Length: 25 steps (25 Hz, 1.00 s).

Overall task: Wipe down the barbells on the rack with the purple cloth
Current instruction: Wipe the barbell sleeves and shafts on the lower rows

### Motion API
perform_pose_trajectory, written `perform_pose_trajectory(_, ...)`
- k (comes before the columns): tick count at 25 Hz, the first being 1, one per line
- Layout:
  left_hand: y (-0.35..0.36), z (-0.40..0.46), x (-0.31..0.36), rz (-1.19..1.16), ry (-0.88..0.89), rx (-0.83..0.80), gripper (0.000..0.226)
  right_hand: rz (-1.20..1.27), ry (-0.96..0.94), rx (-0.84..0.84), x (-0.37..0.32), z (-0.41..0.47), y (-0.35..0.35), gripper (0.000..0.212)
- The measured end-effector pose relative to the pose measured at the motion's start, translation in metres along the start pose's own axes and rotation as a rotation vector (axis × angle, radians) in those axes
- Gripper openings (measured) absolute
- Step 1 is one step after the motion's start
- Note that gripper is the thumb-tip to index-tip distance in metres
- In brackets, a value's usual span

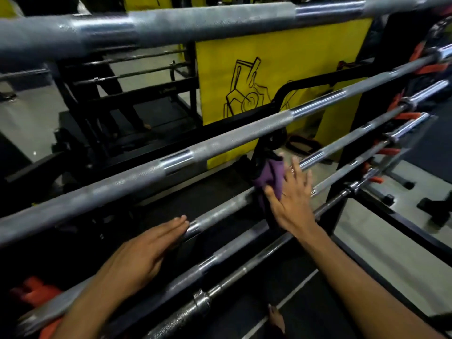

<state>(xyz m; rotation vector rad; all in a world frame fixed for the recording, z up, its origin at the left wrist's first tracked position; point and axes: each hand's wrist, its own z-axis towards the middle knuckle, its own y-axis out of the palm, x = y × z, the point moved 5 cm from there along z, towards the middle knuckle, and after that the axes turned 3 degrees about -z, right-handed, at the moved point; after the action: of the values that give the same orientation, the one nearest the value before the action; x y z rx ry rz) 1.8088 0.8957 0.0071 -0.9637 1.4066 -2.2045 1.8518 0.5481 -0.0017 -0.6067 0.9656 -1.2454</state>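
Yellow panels (pixel 276 77) with a black line drawing are filling the upper middle of the frame, with grey gym floor (pixel 29 118) showing at the left and lower right. Several steel barbells are lying on a black rack (pixel 342 152), running diagonally from lower left to upper right. One thick blurred bar (pixel 171 25) is crossing the top of the frame, and a long knurled bar (pixel 220 140) is passing through the middle. Orange clips (pixel 389 151) are showing at the bars' right ends, and more orange (pixel 34 292) at the lower left.

Right of centre, the right hand (pixel 291 199) is pressing the purple cloth (pixel 271 174) against the third barbell (pixel 220 214); its fingers (pixel 299 172) are spread open and flat, the thumb lying across the cloth's lower edge rather than closing around it. The cloth is bunched over the bar, hanging a little below it, with a dark strap (pixel 266 148) dangling just above.

Lower left of centre, the left hand (pixel 144 255) is resting on the same barbell, fingers (pixel 178 222) straight and together, laid over the bar, not curled around it. Two more bars (pixel 215 258) are running below both forearms toward the bottom edge, the lowest one ending in a chrome collar (pixel 201 300)
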Motion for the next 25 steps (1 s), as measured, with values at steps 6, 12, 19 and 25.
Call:
perform_pose_trajectory(6,-0.007,-0.024,0.009,-0.005,-0.027,0.066,0.048,-0.110,-0.039,0.057,-0.055,-0.004,0.024,0.056)
perform_pose_trajectory(12,-0.006,-0.023,0.000,-0.073,-0.028,0.113,0.051,0.015,-0.356,0.089,-0.148,-0.045,0.031,0.049)
perform_pose_trajectory(19,-0.004,-0.023,-0.002,-0.088,-0.045,0.117,0.048,-0.194,-0.085,0.072,-0.016,0.017,0.020,0.054)
perform_pose_trajectory(25,-0.007,-0.020,0.000,-0.124,-0.047,0.173,0.045,-0.071,-0.089,0.111,-0.105,-0.024,0.026,0.045)
